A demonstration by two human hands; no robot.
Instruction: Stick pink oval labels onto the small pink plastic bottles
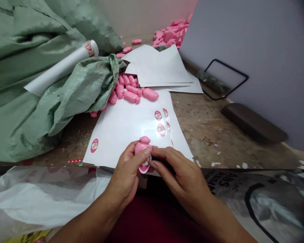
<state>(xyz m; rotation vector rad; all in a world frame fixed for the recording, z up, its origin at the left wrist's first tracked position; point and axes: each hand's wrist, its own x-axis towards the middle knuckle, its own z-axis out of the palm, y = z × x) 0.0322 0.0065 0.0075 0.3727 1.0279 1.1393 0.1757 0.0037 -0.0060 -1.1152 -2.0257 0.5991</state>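
A small pink plastic bottle (142, 145) sits in my left hand (128, 170), fingers wrapped round it and the thumb pressed on its front. An oval red-and-white sticker (144, 167) shows at the bottle's lower end, partly covered by the thumb. My right hand (178, 168) comes in from the right, its thumb and forefinger closed at the sticker's edge. Both hands are over the front edge of a white sticker sheet (126, 128), which still carries a few oval stickers (161, 130) on its right and one at its left.
More pink bottles (131, 97) spill from a green woven sack (91, 84) at the left. A rolled sheet (63, 69) lies on the sack. Loose white sheets (162, 67) cover the table's back, before a pink heap (171, 33). A grey panel (243, 40) stands at right.
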